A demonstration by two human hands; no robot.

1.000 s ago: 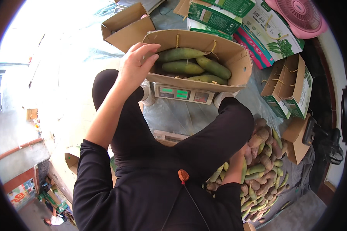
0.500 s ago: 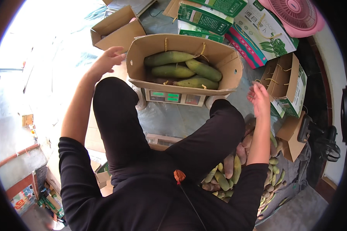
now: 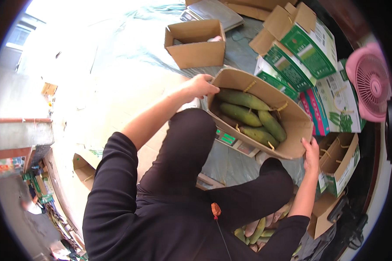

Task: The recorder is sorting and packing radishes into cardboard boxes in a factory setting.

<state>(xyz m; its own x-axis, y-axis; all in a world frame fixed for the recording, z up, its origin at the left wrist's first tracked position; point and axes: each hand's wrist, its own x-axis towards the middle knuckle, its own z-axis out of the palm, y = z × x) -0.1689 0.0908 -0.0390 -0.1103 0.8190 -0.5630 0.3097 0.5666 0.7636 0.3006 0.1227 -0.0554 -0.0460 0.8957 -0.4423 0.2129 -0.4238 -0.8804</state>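
A brown cardboard box holds several long green radishes, with yellow cord handles inside its walls. My left hand is closed on the box's left end, fingers over the rim. My right hand grips the opposite end near the lower right corner, the thumb at the rim. Beneath the box shows part of a weighing scale with a green-lit display. Whether the box still rests on the scale I cannot tell.
Behind stands an open brown carton. Green and white boxes are stacked at the far right, beside a pink fan. Another open box sits right of my right hand. Loose radishes lie by my right leg.
Both hands have come in from apart and taken hold of the box's ends. My view has swung left, so the scene sits further right and tilted.
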